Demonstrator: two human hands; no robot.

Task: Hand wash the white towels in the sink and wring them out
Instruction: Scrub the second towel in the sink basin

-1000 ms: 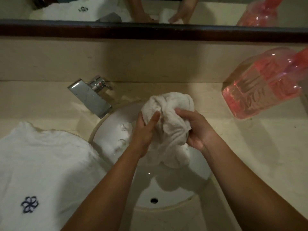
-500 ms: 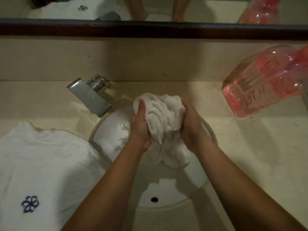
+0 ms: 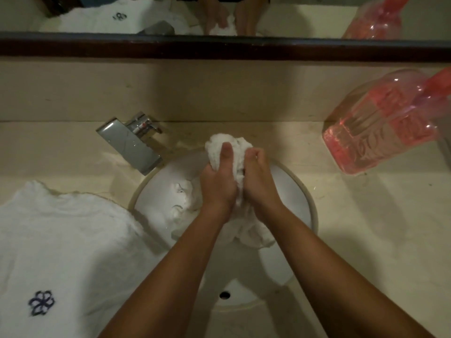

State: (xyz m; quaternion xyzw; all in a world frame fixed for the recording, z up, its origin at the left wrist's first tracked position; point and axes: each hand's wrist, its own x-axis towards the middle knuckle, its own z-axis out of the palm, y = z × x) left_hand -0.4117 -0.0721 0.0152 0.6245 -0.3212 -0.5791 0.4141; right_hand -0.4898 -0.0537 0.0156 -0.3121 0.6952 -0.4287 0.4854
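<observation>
A bunched white towel point(image 3: 235, 148) is squeezed between both my hands over the round white sink point(image 3: 296, 189). My left hand point(image 3: 219, 181) grips its left side, thumb lying up along the cloth. My right hand point(image 3: 258, 179) grips the right side, fingers curled into the folds. The towel's lower end point(image 3: 251, 236) hangs below my wrists into the basin. More white cloth point(image 3: 181, 198) lies in the basin to the left of my hands.
A chrome tap point(image 3: 131, 145) juts over the sink's upper left rim. A large white towel with a blue flower mark point(image 3: 61, 252) covers the counter at left. A pink clear bottle point(image 3: 383, 130) stands at right. A dark-framed mirror point(image 3: 219, 48) runs along the back wall.
My hands have closed in together and squeezed the towel into a tighter, smaller bundle. The right hand's fingers have curled further into the cloth.
</observation>
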